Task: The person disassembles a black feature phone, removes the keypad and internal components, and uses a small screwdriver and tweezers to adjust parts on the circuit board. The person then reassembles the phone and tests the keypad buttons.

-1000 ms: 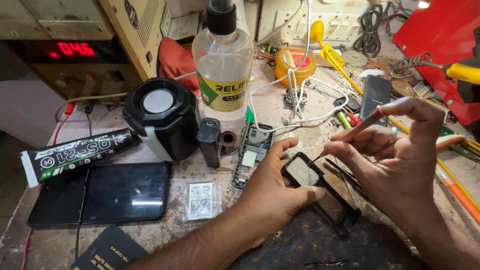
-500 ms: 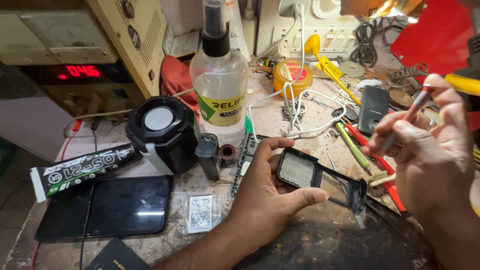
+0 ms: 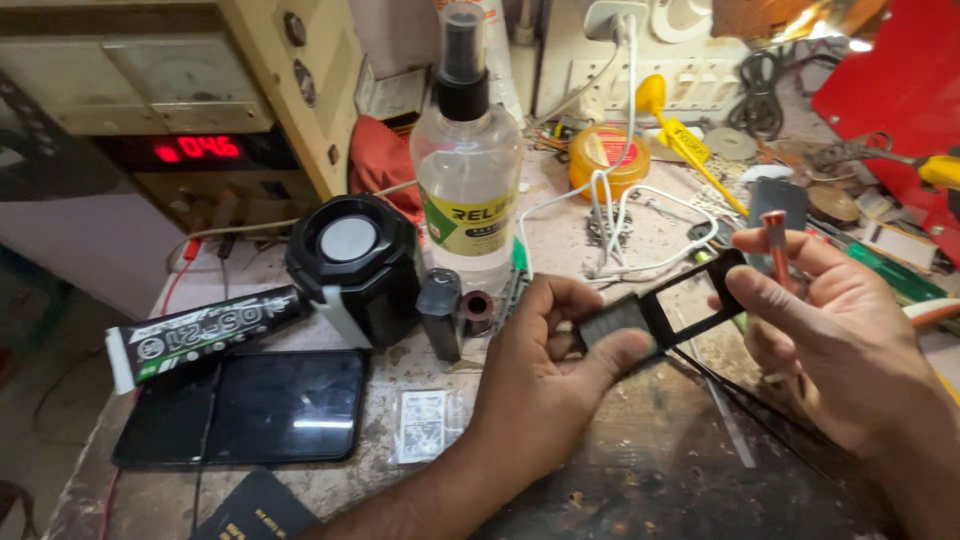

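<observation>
Head cam looking down on a pretty cluttered repair bench (image 3: 600, 470). Left hand (image 3: 540, 370) has its grip closed on a small black phone frame (image 3: 665, 305), thumb on top and fingers curled underneath, holding it up off the bench about mid-frame with the open window end pointing toward the other hand. Right hand (image 3: 840, 340) is pinching a thin copper-tipped tool (image 3: 777, 245), standing nearly upright just beside the far end of the frame. Can't really tell if it's a screwdriver or a small pick, the tip is hidden behind the fingers.

Around them: a clear spray bottle (image 3: 467, 170) with a black nozzle stands behind the left hand, a black round speaker-ish box (image 3: 352, 262) to its left, a dark tube (image 3: 200, 330) lying flat, and a black tablet (image 3: 250, 405) face up near the bench edge. White cable (image 3: 620, 220) loops across the back near a yellow tin (image 3: 605, 158).

If I were doing this bit, I'd keep the frame pinched by the solid end like it is, since the thin window rails look easy to flex. Bring the tool in low and shallow instead of stabbing down, and rest the right wrist on the bench for control. Those loose black wires (image 3: 740, 400) under the frame could snag, so watch them.
</observation>
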